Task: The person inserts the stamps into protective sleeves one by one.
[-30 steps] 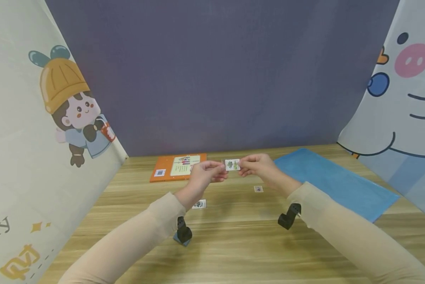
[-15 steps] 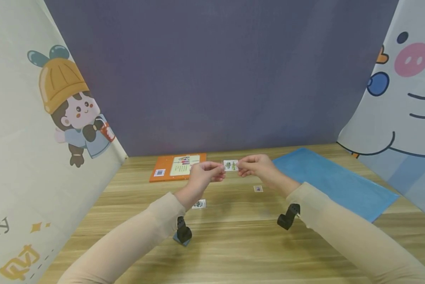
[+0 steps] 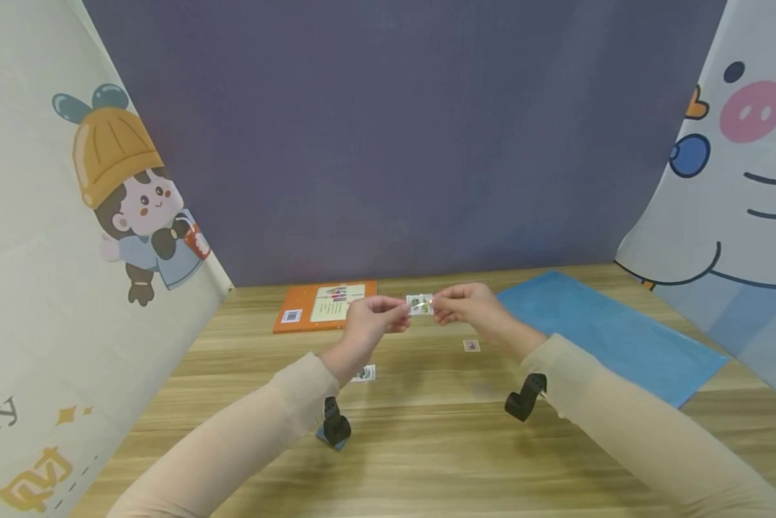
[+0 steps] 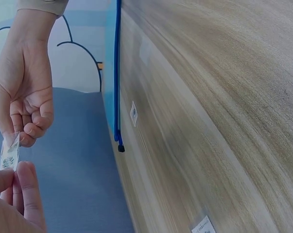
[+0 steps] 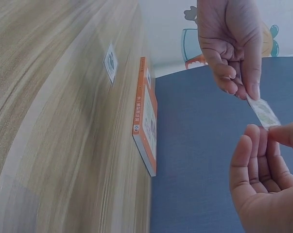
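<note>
A small white sticker (image 3: 420, 305) with a green picture hangs in the air above the wooden table (image 3: 427, 446), held between both hands. My left hand (image 3: 401, 311) pinches its left end between thumb and forefinger. My right hand (image 3: 438, 308) pinches the right end. In the left wrist view the sticker (image 4: 10, 153) stands edge-on between my left fingertips (image 4: 25, 182) and the right hand (image 4: 25, 97) above it. In the right wrist view the sticker (image 5: 264, 112) bridges the left hand (image 5: 229, 43) and my right fingers (image 5: 255, 160).
Two more small stickers (image 3: 364, 373) (image 3: 471, 346) lie flat on the table under the hands. An orange book (image 3: 326, 305) lies at the back left, a blue mat (image 3: 608, 331) at the right. Printed cloth walls close in both sides and a dark backdrop stands behind.
The sticker has tipped from facing the camera to a flatter, more edge-on slant. Both hands keep their pinch and have hardly shifted.
</note>
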Demonstrator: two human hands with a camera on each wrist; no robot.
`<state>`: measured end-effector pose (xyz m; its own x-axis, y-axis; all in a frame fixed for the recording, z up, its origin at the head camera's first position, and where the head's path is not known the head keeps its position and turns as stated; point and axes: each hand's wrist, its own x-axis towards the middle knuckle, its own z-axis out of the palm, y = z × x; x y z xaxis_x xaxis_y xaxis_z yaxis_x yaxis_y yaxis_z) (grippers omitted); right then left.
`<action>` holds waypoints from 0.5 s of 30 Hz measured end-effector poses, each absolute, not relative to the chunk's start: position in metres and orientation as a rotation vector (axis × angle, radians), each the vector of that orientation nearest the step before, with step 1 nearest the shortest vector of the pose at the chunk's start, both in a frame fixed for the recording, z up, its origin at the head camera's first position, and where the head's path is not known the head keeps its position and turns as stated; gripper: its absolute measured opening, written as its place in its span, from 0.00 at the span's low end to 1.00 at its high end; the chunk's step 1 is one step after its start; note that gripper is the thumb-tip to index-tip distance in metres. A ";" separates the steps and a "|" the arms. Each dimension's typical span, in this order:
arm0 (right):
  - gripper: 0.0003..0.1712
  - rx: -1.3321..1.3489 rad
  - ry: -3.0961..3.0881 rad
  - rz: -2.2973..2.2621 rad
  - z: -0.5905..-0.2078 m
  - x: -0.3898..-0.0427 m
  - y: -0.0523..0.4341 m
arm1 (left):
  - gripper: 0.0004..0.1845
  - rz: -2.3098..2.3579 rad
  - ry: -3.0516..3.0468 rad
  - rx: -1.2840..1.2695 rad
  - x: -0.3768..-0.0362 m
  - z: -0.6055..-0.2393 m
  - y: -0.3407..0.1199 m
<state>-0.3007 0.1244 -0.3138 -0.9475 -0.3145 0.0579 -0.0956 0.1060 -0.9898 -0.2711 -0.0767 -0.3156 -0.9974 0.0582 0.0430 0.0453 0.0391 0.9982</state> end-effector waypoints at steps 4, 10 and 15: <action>0.18 -0.411 2.201 -1.952 -0.315 -0.300 0.125 | 0.09 2.151 2.279 0.108 -0.271 -0.317 -0.076; 0.19 -0.423 2.167 -1.971 -0.315 -0.299 0.125 | 0.08 2.153 2.308 0.083 -0.272 -0.318 -0.075; 0.19 -0.448 2.120 -2.010 -0.314 -0.297 0.126 | 0.08 2.165 2.317 0.059 -0.272 -0.317 -0.075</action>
<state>-0.2974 0.1259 -0.3136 -0.9372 -0.3412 0.0721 -0.0902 0.0375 -0.9952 -0.2723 -0.0750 -0.3174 -0.9988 0.0067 0.0478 0.0481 0.0676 0.9966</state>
